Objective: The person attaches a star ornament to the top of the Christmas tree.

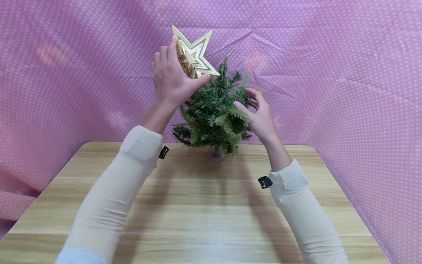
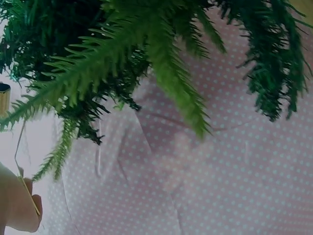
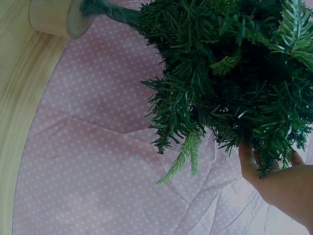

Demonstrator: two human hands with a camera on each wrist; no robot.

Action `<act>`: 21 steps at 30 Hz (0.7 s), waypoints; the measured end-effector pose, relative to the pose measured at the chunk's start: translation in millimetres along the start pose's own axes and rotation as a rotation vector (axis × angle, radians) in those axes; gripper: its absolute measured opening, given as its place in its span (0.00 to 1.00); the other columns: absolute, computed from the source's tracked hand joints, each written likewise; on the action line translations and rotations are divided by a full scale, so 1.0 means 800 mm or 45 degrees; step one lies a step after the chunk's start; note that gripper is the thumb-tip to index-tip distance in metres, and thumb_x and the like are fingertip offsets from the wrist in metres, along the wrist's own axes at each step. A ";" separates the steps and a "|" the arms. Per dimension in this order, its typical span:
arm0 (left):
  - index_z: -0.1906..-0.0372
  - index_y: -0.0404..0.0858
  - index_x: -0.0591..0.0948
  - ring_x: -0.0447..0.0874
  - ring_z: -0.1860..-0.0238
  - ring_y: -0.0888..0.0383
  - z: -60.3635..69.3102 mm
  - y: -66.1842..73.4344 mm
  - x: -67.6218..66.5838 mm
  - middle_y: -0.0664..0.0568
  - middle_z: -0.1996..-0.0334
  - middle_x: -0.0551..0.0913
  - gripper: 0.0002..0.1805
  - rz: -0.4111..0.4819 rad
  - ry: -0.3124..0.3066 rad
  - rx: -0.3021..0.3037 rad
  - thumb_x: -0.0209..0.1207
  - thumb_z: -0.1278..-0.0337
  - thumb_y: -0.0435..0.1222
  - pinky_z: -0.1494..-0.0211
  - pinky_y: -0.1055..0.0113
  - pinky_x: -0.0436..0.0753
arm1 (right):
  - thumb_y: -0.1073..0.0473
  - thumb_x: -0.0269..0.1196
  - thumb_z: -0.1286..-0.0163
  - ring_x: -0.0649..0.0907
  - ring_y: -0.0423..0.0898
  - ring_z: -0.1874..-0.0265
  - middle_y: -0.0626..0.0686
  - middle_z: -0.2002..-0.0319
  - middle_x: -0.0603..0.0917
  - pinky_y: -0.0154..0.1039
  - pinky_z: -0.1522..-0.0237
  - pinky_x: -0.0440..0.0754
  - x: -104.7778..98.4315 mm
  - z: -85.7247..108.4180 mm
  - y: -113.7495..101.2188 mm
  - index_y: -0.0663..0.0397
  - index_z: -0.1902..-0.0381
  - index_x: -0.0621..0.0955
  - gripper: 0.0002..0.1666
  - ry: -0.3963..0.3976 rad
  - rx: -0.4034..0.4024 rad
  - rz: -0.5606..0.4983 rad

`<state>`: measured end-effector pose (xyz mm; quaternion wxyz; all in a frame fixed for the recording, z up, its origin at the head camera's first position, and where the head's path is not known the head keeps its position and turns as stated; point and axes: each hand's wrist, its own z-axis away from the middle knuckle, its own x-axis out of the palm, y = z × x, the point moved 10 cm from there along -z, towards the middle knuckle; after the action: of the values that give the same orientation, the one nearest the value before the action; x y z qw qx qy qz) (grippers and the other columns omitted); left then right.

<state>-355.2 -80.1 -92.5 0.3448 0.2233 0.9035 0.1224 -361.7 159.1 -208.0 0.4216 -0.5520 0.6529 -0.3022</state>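
Note:
A gold star tree topper [image 1: 194, 55] is held in my left hand [image 1: 173, 75], up beside the peak of a small artificial Christmas tree [image 1: 214, 106]. The thumb lies along the star's lower side, and the fingers are behind its left edge. The left wrist view catches only part of that hand [image 2: 19, 203] and a thin gold edge, below light green sprigs [image 2: 112, 58]. On the tree's right side, my right hand [image 1: 262, 113] has its thumb and curled fingers around outer branches. In the right wrist view those fingertips are partly hidden by needles [image 3: 269, 147].
The tree's round base [image 1: 216, 157] stands near the back edge of a wooden table [image 1: 204, 220]. Pink dotted cloth [image 1: 329, 73] hangs behind and along both sides. A dark wrist-camera piece [image 1: 265, 182] sticks out from the right cuff.

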 end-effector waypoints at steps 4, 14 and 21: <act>0.21 0.36 0.56 0.66 0.42 0.52 -0.012 0.003 0.005 0.48 0.39 0.72 0.67 0.010 0.026 0.000 0.72 0.62 0.67 0.38 0.67 0.65 | 0.53 0.68 0.29 0.69 0.57 0.31 0.60 0.30 0.69 0.49 0.29 0.66 0.003 -0.003 0.000 0.57 0.26 0.66 0.40 0.011 0.004 0.021; 0.20 0.38 0.54 0.66 0.40 0.54 -0.027 0.020 0.013 0.50 0.34 0.70 0.68 -0.015 0.077 -0.042 0.70 0.61 0.69 0.34 0.68 0.62 | 0.55 0.67 0.29 0.70 0.57 0.32 0.60 0.31 0.68 0.49 0.30 0.67 0.000 -0.002 -0.001 0.58 0.26 0.66 0.39 0.009 -0.012 -0.003; 0.20 0.36 0.54 0.65 0.40 0.52 -0.031 0.035 0.016 0.48 0.36 0.70 0.67 -0.080 0.110 0.004 0.69 0.58 0.68 0.34 0.67 0.62 | 0.54 0.68 0.30 0.70 0.58 0.32 0.60 0.30 0.69 0.51 0.31 0.68 0.000 -0.001 -0.002 0.57 0.26 0.67 0.39 -0.011 -0.010 -0.007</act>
<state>-371.5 -50.6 -71.4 0.3090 0.1898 0.9242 0.1195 -361.7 158.7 -206.4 0.4213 -0.5567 0.6507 -0.2985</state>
